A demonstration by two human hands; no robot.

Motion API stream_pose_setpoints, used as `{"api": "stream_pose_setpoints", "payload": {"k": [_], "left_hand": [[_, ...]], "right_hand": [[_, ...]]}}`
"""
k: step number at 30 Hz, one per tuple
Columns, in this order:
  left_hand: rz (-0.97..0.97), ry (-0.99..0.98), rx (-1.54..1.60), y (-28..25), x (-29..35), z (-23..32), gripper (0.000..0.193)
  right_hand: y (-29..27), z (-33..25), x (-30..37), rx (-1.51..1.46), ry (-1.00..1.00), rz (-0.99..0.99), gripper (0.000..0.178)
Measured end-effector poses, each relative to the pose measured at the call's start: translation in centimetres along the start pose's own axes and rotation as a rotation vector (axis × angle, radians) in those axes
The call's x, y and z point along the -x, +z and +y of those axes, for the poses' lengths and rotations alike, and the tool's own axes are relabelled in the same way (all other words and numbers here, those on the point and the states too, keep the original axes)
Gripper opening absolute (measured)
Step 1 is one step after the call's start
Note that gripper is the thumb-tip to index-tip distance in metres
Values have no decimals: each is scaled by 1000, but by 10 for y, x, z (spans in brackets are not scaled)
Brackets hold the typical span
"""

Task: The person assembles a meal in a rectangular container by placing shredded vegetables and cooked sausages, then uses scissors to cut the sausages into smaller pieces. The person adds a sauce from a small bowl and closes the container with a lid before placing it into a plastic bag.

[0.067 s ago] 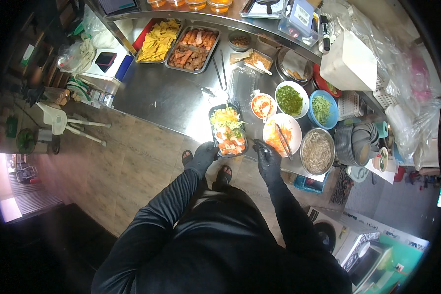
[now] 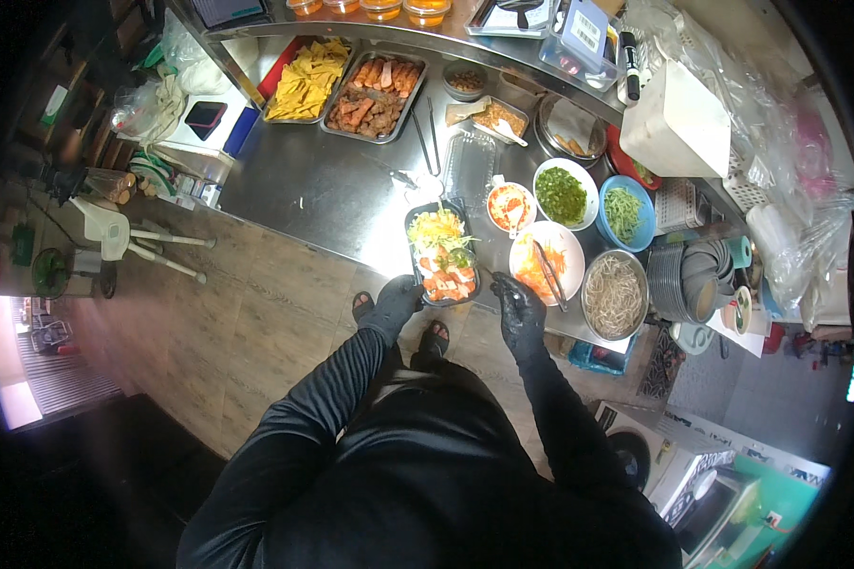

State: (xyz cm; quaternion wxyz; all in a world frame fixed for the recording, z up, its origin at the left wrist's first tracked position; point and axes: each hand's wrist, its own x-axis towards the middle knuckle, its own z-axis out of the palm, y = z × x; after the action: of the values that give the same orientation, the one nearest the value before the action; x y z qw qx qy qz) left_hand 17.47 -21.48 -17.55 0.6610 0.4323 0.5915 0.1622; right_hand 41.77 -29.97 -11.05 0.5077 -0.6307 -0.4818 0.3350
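Note:
A black takeaway food tray (image 2: 411,248) stands at the counter's front edge. It holds shredded yellow and green vegetables (image 2: 436,228) at its far end and pink-orange meat pieces (image 2: 449,282) at its near end. My left hand (image 2: 396,303), in a black glove, has its fingers closed at the tray's near left corner. Also gloved in black, my right hand (image 2: 520,313) is just right of the tray, its fingers loosely bent and apart, nothing visible in them. Beside that hand stands a white bowl (image 2: 572,261) of orange shreds with tongs (image 2: 547,273) resting in it.
A cup of red sauce (image 2: 499,207), a bowl of chopped greens (image 2: 560,194), a blue bowl (image 2: 643,213) and a metal bowl of sprouts (image 2: 617,294) crowd the right. Behind the tray lies a clear lid (image 2: 470,163). Meat fills a tray (image 2: 372,95) farther back, beneath a shelf (image 2: 351,26).

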Motion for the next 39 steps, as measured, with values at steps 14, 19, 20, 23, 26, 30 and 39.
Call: {"api": "stream_pose_setpoints", "payload": {"k": [14,19,20,23,26,30,39], "left_hand": [[-70,138,-612,-4,-17,8,25],[-43,437,-444,-19,-72,-92,28],[-36,359,-380,-21,-69,-94,28],[26,110,-142,-24,-61,-83,28],[111,-41,193,-15,-3,-20,28],[118,-36,26,-49,13,-26,27],[316,-91,311,-120,-10,-47,23]], "right_hand": [[14,-5,12,229,-108,-41,22],[23,22,10,-138,153,9,26],[21,19,9,-298,273,51,28],[14,18,0,-746,488,181,32],[-16,45,-21,-1009,455,376,33],[-95,87,-90,-63,55,484,38],[-80,27,-192,671,-158,484,33]]}}
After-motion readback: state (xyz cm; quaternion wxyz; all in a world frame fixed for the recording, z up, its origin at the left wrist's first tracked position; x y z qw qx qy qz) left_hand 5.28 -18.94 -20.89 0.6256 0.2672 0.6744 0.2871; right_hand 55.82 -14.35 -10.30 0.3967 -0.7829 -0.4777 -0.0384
